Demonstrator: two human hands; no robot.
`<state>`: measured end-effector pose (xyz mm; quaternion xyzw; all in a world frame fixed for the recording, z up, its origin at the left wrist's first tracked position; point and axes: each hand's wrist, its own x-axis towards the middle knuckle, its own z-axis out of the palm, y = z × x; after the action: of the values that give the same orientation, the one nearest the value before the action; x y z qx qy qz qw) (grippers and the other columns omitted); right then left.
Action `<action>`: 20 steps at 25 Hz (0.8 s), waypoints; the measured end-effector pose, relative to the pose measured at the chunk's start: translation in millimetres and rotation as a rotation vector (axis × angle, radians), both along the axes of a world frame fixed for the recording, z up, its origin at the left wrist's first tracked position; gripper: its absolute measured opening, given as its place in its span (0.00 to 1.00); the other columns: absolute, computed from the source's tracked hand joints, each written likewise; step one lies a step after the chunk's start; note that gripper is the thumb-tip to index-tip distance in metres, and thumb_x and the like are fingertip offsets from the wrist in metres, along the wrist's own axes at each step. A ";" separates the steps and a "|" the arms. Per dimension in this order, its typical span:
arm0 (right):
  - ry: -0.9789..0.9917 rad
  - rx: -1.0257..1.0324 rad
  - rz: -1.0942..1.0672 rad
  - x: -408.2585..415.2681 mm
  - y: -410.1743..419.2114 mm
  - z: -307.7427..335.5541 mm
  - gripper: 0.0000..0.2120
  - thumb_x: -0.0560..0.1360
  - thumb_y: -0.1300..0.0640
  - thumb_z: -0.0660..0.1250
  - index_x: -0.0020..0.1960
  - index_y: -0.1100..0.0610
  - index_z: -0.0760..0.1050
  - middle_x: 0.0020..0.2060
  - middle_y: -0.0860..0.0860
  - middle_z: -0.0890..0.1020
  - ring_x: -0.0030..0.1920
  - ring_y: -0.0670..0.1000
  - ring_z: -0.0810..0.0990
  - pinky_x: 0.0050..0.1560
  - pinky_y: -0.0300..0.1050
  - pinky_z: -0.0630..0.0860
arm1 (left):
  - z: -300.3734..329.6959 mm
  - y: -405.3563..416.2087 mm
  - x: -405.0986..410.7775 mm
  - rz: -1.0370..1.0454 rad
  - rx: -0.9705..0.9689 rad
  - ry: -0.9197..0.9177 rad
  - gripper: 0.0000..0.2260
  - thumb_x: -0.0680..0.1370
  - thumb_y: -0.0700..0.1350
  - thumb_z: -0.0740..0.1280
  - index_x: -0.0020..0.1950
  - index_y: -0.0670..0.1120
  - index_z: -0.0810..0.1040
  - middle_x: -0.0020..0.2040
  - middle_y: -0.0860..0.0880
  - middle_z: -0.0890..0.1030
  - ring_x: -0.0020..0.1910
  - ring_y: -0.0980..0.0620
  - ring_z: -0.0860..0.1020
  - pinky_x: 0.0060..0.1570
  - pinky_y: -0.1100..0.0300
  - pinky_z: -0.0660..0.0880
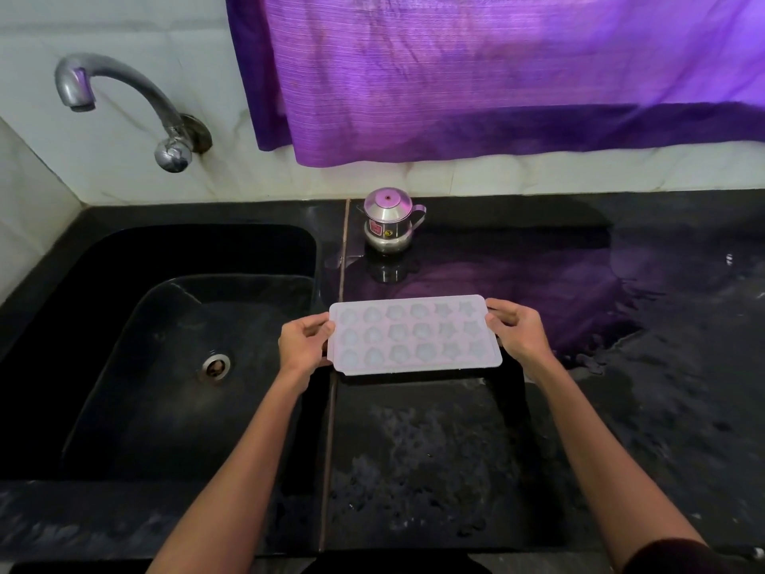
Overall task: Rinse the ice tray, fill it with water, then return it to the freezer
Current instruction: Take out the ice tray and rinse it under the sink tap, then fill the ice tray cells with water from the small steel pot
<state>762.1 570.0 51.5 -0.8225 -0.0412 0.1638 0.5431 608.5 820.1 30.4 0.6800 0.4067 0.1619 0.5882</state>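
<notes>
A pale plastic ice tray (414,333) with several shaped cups is held level just above the black counter, right of the sink. My left hand (304,345) grips its left short end. My right hand (517,331) grips its right short end. The black sink (124,258) lies to the left, with a metal drain (215,366) in its basin. A curved metal tap (120,101) juts from the white wall above the sink's back left; no water runs from it. Whether the cups hold water I cannot tell.
A small steel pot with a lid (389,225) stands on the counter behind the tray. A purple curtain (496,76) hangs over the back wall. The black counter (662,366) stretches to the right and looks wet in patches.
</notes>
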 end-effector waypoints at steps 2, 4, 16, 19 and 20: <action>-0.007 -0.004 -0.005 -0.4 0.9 -0.5 0.14 0.77 0.65 0.63 0.63 0.64 0.74 0.59 0.58 0.79 0.57 0.52 0.77 0.55 0.43 0.73 | 0.1 1.1 -0.2 -0.005 -0.002 0.006 0.12 0.78 0.39 0.66 0.60 0.39 0.78 0.54 0.43 0.81 0.46 0.46 0.81 0.26 0.61 0.79; -0.010 -0.002 -0.007 -0.7 0.5 -1.6 0.14 0.77 0.65 0.63 0.63 0.64 0.74 0.59 0.58 0.79 0.59 0.54 0.77 0.56 0.44 0.73 | 0.5 1.1 -0.4 -0.010 0.001 0.005 0.12 0.78 0.39 0.66 0.60 0.39 0.78 0.54 0.44 0.81 0.46 0.47 0.81 0.26 0.61 0.79; -0.073 -0.041 -0.002 6.3 -2.2 -8.4 0.14 0.75 0.64 0.67 0.61 0.64 0.76 0.56 0.58 0.81 0.54 0.52 0.78 0.57 0.46 0.75 | 6.2 2.3 -1.0 0.045 0.028 0.008 0.12 0.74 0.38 0.71 0.58 0.38 0.79 0.47 0.45 0.81 0.43 0.48 0.81 0.30 0.60 0.80; -0.103 -0.031 -0.039 10.5 -4.3 -6.1 0.13 0.75 0.63 0.67 0.59 0.62 0.77 0.53 0.56 0.81 0.54 0.52 0.79 0.59 0.52 0.76 | 8.7 6.1 1.1 0.103 0.098 -0.006 0.14 0.74 0.40 0.71 0.59 0.40 0.78 0.51 0.44 0.83 0.47 0.48 0.81 0.44 0.51 0.81; -0.126 -0.033 -0.040 12.7 -3.8 -2.9 0.12 0.75 0.64 0.67 0.59 0.61 0.77 0.52 0.54 0.81 0.54 0.51 0.79 0.59 0.49 0.76 | 10.8 8.4 3.0 0.121 0.142 -0.014 0.15 0.74 0.41 0.71 0.60 0.41 0.78 0.52 0.44 0.83 0.49 0.48 0.81 0.50 0.49 0.80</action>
<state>774.8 566.2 48.5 -0.8406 -0.0563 0.1014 0.5291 611.6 828.5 41.2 0.6930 0.4305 0.2302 0.5306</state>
